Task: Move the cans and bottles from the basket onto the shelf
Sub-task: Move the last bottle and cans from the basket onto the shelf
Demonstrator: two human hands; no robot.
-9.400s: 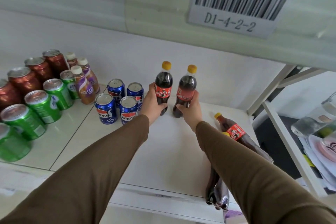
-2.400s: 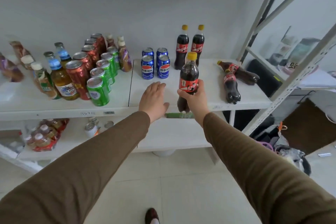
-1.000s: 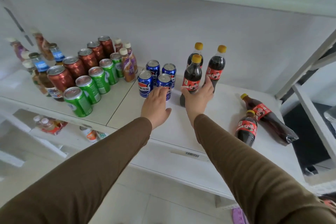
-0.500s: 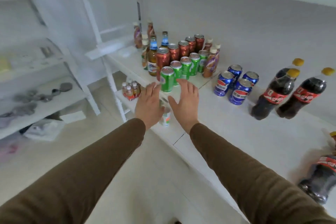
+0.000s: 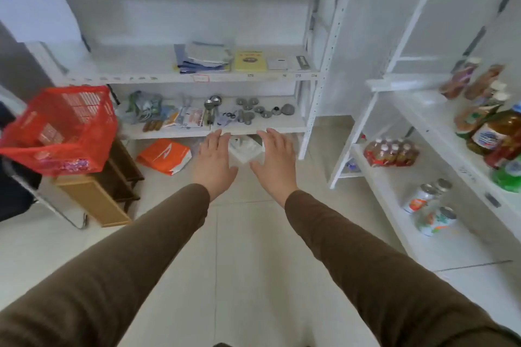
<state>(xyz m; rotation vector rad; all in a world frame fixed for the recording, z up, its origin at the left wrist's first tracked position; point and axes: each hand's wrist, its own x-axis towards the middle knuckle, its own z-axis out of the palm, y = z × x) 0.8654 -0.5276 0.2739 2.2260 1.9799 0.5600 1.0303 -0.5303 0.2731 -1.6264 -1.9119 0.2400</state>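
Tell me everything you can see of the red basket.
The red basket is at the left of the view, apparently plastic, with walls of open lattice and a solid rim. It looks tilted, its open top turned toward the camera, and blurred. Something colourful shows through near its lower edge, too smeared to identify. It seems to rest on brown wooden furniture. Neither hand touches it.
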